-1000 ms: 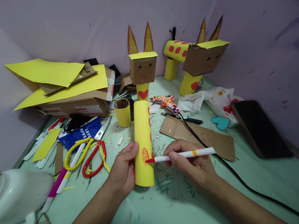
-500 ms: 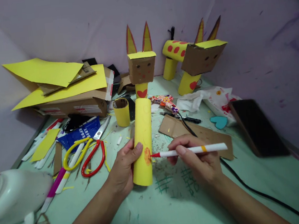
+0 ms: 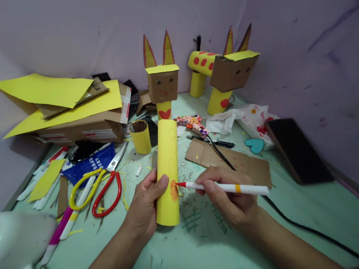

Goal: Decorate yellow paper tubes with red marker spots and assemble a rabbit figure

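My left hand point(image 3: 146, 203) is closed round the lower part of a yellow paper-covered tube point(image 3: 166, 153), thumb on its front, tilting it up from the table. Faint drawn outlines run up the tube. Near its lower end is an oval spot point(image 3: 174, 190) coloured orange-red. Between thumb and fingers, my right hand point(image 3: 230, 193) grips a white felt-tip pen point(image 3: 237, 188) with a red tip and an orange band. The tip touches the tube at the upper right edge of the spot. Behind the tube stands a cardboard-headed figure point(image 3: 163, 86) with pointed ears.
Scissors point(image 3: 119, 189), several markers and a blue packet point(image 3: 92, 164) lie at left, beside a white mug point(image 3: 13, 240). Cardboard and yellow paper point(image 3: 48, 91) are stacked behind. A second figure point(image 3: 234, 74), a cardboard strip point(image 3: 254, 167), a black cable point(image 3: 299, 222) and a phone point(image 3: 298, 151) are at right.
The pen tip has moved up along the spot's edge, and the pen now slants more, its rear end lower. My left hand keeps its hold on the tube. The whole view has shifted slightly.
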A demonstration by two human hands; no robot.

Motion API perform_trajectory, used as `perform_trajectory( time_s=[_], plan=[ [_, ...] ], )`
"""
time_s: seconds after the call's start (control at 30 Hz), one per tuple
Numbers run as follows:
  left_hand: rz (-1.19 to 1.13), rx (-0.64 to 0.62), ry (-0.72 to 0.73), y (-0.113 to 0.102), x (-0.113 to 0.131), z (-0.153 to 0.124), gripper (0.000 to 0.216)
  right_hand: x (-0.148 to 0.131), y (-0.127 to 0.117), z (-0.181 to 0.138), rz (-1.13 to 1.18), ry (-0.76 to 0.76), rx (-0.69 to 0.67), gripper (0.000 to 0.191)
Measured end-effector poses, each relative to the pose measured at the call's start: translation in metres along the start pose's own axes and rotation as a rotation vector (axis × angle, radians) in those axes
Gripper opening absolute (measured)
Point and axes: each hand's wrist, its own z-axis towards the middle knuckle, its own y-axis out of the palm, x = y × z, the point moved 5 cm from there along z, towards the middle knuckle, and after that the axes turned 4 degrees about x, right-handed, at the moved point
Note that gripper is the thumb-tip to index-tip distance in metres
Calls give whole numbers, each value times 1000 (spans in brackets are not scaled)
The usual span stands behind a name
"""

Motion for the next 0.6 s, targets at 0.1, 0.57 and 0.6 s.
perform_trajectory(
  time_s=[0.1, 0.57, 0.6],
  plan=[
    [-2, -15, 6, 2, 1, -1, 30, 0, 1, 1, 0, -9, -4, 15],
    [2, -20, -4, 0, -1, 0, 25, 0, 6, 1, 118, 53, -85, 22],
    [6, -19, -4, 0, -1, 0, 25, 1, 6, 1, 122, 57, -75, 22]
  ],
)
